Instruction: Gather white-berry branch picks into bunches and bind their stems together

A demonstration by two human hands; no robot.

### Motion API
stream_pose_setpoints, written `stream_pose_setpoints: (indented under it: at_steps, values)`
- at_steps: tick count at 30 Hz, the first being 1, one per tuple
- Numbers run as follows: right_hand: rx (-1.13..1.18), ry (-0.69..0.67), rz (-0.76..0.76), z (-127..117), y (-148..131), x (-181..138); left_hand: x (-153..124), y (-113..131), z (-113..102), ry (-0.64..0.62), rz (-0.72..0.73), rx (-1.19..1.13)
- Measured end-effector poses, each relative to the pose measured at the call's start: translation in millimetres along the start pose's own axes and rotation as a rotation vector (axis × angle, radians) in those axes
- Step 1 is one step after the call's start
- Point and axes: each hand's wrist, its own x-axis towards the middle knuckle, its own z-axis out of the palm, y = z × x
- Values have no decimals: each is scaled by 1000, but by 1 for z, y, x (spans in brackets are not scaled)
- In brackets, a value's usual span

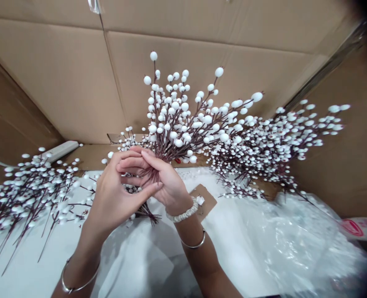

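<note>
Both hands meet at the middle of the view around a bunch of white-berry sprigs (183,116) on thin dark red stems, which fans upward and to the right. My right hand (164,182) is wrapped round the gathered stems at the base of the bunch. My left hand (118,194) lies against the right one, its fingers curled over the same stems and its thumb pointing right. The stem ends stick out below the hands. A white bead bracelet and a thin bangle circle the right wrist; a bangle circles the left.
Loose berry sprigs lie in a pile at the left (28,190) and in a bigger heap at the right (279,140). Cardboard walls (65,82) enclose the white work surface (31,265). Crumpled clear plastic (301,240), a brown card tag (205,198) and a white power strip (61,150) lie about.
</note>
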Motion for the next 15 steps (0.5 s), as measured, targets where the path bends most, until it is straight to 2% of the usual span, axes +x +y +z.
stream_pose_setpoints:
  at_steps: [4,10,15]
  values:
    - [-1,-20,-12,-3,1,0,0,-2,0,-12,-4,6]
    - [-14,-48,-12,-4,0,-2,2,-7,-7,-113,100,-16]
    - [-17,-17,20,-2,0,-1,2,-6,-9,-123,80,-6]
